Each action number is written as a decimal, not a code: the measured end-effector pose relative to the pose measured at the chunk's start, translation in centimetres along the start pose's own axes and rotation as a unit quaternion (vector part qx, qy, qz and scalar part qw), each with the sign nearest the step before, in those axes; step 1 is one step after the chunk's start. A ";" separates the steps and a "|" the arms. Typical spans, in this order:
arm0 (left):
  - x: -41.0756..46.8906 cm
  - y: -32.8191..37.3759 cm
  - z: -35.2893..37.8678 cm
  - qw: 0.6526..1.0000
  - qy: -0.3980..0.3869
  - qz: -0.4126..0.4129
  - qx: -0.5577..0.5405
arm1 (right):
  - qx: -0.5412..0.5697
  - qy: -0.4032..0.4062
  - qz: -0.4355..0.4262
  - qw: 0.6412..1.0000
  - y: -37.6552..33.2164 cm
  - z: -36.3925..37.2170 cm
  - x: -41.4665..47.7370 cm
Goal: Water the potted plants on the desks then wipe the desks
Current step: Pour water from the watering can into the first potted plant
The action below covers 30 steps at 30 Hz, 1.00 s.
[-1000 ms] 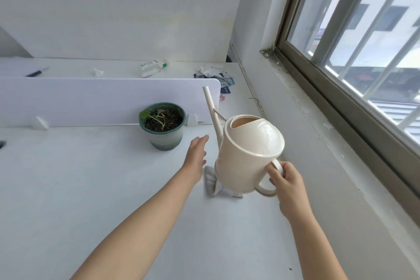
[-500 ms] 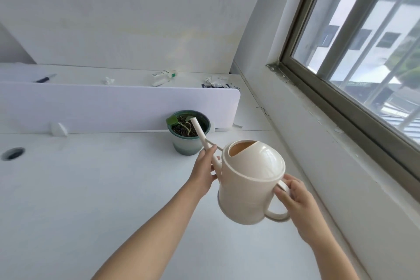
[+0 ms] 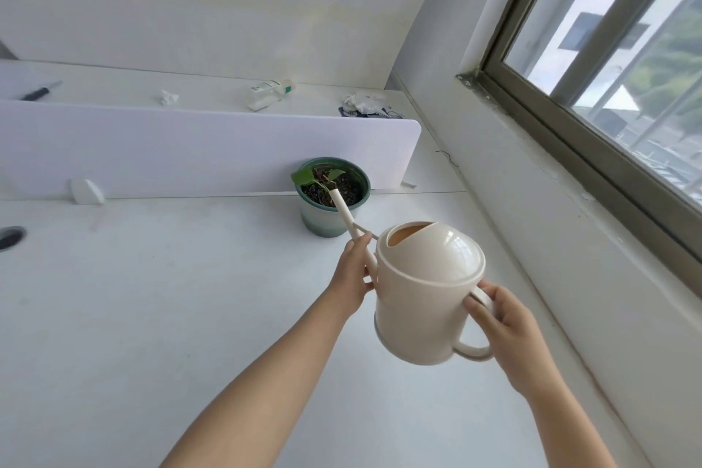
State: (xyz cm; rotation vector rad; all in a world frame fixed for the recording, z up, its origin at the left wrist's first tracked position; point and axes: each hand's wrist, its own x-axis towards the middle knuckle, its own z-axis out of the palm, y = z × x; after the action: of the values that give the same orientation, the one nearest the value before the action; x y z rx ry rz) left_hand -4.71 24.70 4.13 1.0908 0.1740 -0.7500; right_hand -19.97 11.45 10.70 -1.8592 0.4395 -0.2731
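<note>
right hand (image 3: pixel 505 327) grips handle of watering can (image 3: pixel 425 293), held above desk (image 3: pixel 152 296) | left hand (image 3: pixel 351 277) curled round spout base | spout tip over plant pot (image 3: pixel 332 198) beside divider (image 3: pixel 190 148)

No legible text anywhere, label on the small bottle (image 3: pixel 267 94) too blurred to read

There is one watering can (image 3: pixel 425 296), one plant pot (image 3: pixel 330 217) and two hands, the left hand (image 3: pixel 351 277) and the right hand (image 3: pixel 501 327). Past the one divider (image 3: pixel 190 152) lie one bottle (image 3: pixel 267 94), one pen (image 3: pixel 40 91) and what may be two crumpled tissues (image 3: pixel 169 97).
</note>
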 end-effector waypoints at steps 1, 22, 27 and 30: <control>0.2 0.1 -0.1 1.000 -0.001 -0.005 -0.001 | -0.005 -0.001 -0.001 1.000 -0.2 0.2 0.3; 3.8 -0.4 0.4 0.999 -0.012 -0.036 -0.027 | -0.053 -0.011 0.012 0.998 -0.1 -0.3 4.1; 4.3 0.4 1.7 0.999 -0.024 -0.033 -0.002 | -0.045 0.017 0.005 0.999 -0.6 -0.8 4.5; 4.9 1.7 2.6 0.999 -0.025 -0.034 0.022 | -0.049 0.035 0.001 0.998 -0.9 -0.8 5.1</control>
State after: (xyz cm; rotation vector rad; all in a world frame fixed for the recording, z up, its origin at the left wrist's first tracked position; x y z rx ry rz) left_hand -0.57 20.65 4.23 1.1109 0.1534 -0.8450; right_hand -15.49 8.81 11.68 -1.9497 0.5107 -0.3219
